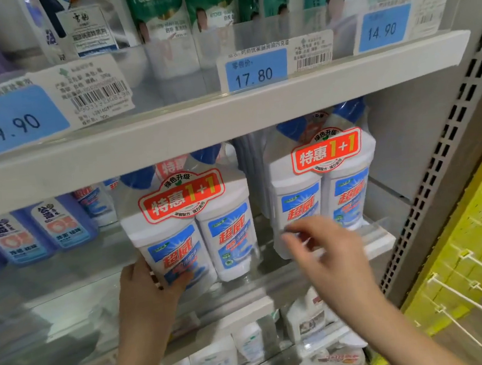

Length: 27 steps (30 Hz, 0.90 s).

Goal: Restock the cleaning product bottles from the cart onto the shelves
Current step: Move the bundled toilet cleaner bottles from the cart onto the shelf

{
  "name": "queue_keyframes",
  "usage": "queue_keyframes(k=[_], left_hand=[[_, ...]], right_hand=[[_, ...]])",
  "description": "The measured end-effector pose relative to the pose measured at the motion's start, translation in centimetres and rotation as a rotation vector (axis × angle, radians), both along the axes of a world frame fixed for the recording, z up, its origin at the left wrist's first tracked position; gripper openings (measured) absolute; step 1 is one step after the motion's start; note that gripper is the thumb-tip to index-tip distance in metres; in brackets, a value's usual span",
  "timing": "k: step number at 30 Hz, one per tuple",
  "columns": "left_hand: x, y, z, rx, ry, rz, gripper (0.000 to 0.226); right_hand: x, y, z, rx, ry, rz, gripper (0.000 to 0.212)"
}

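L pack (191, 226), centre frame at front of mid shelf (380, 242): two white bottles, blue caps, wrapped as a pair. Red sticker "特惠1+1", blue label "超威". L hand (143, 284) grips its lower-left corner, thumb across the front. R pack (323, 185) is the same, centre-right. R hand (327, 250) blurred in front of it; grip can't tell. Tags (255, 73) above: 19.90, 17.80, 14.90. Green "Fashion" pouches (156, 10) at top.

White bottles (179, 233), blue caps (138, 178)

A single head-worn camera looks forward and slightly down, close to the shelf (226, 115). Its front edge runs from nine o'clock toward two o'clock.
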<state>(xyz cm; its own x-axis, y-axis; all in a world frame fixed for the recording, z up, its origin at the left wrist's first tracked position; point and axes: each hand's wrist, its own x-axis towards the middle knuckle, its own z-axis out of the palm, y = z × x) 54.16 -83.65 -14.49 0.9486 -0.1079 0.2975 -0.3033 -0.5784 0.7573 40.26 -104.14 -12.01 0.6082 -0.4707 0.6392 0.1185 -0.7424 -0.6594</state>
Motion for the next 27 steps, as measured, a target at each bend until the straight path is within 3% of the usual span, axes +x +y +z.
queue_keyframes(k=[4, 10, 22, 27], left_hand=[[0.5, -0.6, 0.3, 0.06, -0.01, 0.049, 0.042], [2.2, -1.7, -0.4, 0.092, -0.078, 0.01, 0.038], [2.4, -2.8, -0.4, 0.142, -0.121, 0.05, 0.048], [2.3, -2.8, -0.2, 0.102, 0.017, -0.013, 0.045]], right_hand=[[3.7, 3.2, -1.0, 0.078, 0.312, 0.179, 0.057], [5.8, 4.6, -1.9, 0.207, 0.428, 0.193, 0.088], [7.2, 4.5, -1.7, 0.291, 0.529, 0.231, 0.082], [6.4, 4.5, -0.6, 0.311, 0.507, 0.257, 0.068]])
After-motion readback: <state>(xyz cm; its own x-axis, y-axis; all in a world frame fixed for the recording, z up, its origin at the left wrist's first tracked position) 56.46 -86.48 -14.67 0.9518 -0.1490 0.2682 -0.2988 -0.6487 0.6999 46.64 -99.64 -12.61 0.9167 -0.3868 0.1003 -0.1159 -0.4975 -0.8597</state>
